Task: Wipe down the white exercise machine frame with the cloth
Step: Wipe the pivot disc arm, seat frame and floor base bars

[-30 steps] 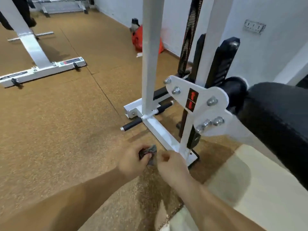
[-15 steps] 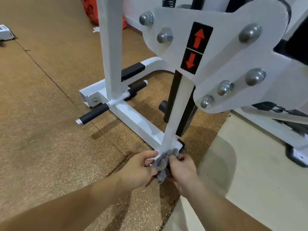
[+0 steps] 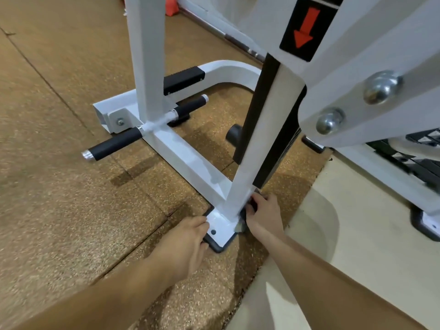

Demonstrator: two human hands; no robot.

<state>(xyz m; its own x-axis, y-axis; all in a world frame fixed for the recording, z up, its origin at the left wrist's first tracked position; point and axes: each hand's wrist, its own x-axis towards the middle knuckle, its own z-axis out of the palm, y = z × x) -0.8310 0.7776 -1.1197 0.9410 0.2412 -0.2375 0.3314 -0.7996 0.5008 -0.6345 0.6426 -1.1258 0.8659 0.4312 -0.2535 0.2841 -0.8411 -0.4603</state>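
The white exercise machine frame [image 3: 188, 160] stands on the cork floor, its slanted upright [image 3: 259, 144] ending in a white foot plate [image 3: 220, 225] with a black rubber edge. My right hand [image 3: 263, 215] grips the grey cloth [image 3: 240, 226] and holds it against the right side of the upright's base; only a small grey corner of the cloth shows under the hand. My left hand [image 3: 184, 241] lies on the floor at the plate's left edge, fingertips touching the plate, nothing in it.
A black-gripped peg [image 3: 112, 145] sticks out from the base bar toward the left. A bolted white plate [image 3: 371, 75] with a red arrow label [image 3: 303, 27] hangs close above right. Another white frame foot [image 3: 426, 217] sits at far right on pale flooring.
The view has dropped closer to the floor. Both hands held the cloth at the upright's base; now the left hand has let go and moved left to the plate, the right keeps the cloth.
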